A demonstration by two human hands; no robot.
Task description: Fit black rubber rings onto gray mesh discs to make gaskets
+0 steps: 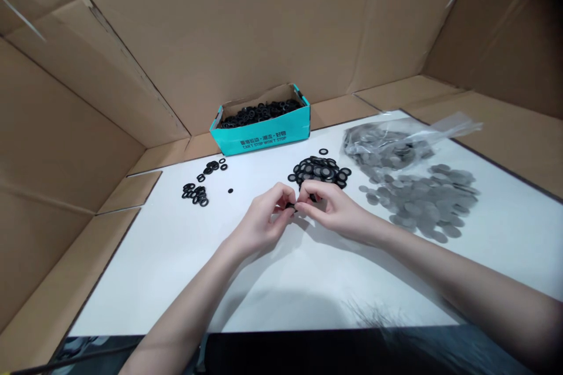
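Both hands meet above the white tabletop, fingertips almost together. My left hand [268, 214] pinches a small black rubber ring [290, 205] between thumb and fingers. Closed in a pinch, my right hand [328, 206] touches the ring's right side; whatever lies between its fingertips is too small to make out. Just behind the hands is a heap of black rings with grey mesh discs in them [319, 171]. Loose grey mesh discs [424, 202] are spread to the right of my right hand. Plain black rings [196, 193] lie in small groups at the left.
A turquoise box [266, 137] full of black rings stands at the back. Right of it lies a clear plastic bag [387, 143] with grey discs inside. One small black piece [230, 190] rests left of the hands. Cardboard walls [264, 29] enclose the white tabletop [176, 258].
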